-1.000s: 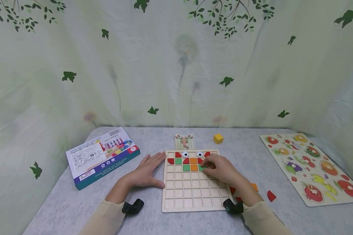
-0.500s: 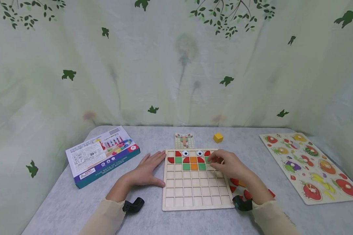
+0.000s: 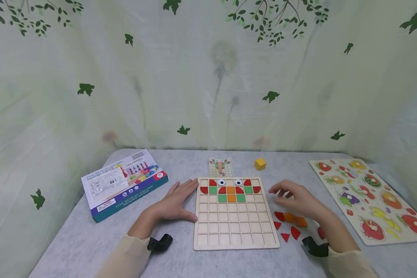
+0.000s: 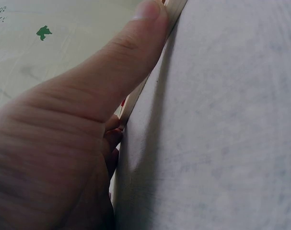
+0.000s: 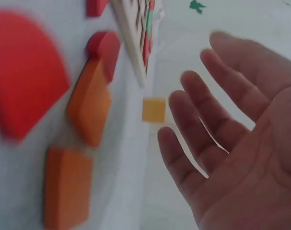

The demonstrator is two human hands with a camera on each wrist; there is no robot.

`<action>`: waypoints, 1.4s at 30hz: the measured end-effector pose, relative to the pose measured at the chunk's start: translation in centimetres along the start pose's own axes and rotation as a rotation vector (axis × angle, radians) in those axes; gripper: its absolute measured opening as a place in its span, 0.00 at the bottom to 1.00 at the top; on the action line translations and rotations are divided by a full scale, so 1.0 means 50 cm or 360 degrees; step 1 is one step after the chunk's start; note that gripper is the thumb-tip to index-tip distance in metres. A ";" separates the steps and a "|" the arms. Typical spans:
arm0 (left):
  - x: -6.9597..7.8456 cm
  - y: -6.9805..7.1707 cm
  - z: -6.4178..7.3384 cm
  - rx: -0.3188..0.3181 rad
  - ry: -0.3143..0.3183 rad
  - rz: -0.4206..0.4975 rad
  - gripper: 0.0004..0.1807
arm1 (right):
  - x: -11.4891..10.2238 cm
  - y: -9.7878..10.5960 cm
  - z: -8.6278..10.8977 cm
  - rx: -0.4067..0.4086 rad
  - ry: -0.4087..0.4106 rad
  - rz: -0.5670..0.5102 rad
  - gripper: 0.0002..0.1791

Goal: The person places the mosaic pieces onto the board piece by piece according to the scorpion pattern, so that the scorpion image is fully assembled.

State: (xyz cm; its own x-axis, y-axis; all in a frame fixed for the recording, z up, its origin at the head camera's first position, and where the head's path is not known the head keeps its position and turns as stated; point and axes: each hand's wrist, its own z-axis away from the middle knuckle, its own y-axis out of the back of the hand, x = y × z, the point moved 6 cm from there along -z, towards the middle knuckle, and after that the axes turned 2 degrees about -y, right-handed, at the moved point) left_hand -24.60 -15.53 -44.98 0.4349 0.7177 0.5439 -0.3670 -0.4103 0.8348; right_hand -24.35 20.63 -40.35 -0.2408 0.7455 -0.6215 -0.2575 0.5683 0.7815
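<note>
A wooden grid board (image 3: 231, 224) lies mid-table, its top rows partly filled with red, green and orange tiles and two eye tiles (image 3: 238, 182). My left hand (image 3: 175, 202) rests at the board's left edge, fingers straight, thumb and fingertips touching it; the left wrist view shows the thumb (image 4: 131, 52) against the wooden rim. Right of the board, my right hand (image 3: 297, 199) hovers above the loose pieces with relaxed fingers and nothing in them. Below it lie orange square tiles (image 3: 301, 221) and several red pieces (image 3: 295, 232), also close in the right wrist view.
A small pattern card (image 3: 220, 167) lies behind the board, with a yellow cube (image 3: 260, 164) to its right. On the left is a blue-and-white box (image 3: 125, 183). A fruit puzzle board (image 3: 372, 200) lies at the right. A leaf-printed curtain (image 3: 194, 77) hangs behind the table.
My right hand has left the board's upper right tiles and moved right, over the loose pieces. The green and red tiles there are now uncovered. My left hand stays at the board edge.
</note>
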 end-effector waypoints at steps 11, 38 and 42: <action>-0.002 -0.002 -0.001 -0.0002 0.0003 -0.0015 0.64 | 0.053 -0.023 0.022 -0.0329 0.0026 -0.0063 0.22; -0.004 -0.006 -0.001 -0.0004 0.0008 -0.0012 0.64 | 0.071 -0.037 0.021 -0.0321 0.0076 -0.0061 0.14; -0.002 -0.003 -0.001 0.0002 0.0007 -0.0010 0.64 | 0.072 -0.036 0.019 -0.0305 0.0071 -0.0058 0.12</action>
State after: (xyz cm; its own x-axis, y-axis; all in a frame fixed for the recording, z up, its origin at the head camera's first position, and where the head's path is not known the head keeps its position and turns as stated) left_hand -24.62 -15.51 -45.17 0.4335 0.7227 0.5383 -0.3632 -0.4065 0.8384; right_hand -23.85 22.61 -43.94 -0.2680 0.7073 -0.6542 -0.4390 0.5147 0.7364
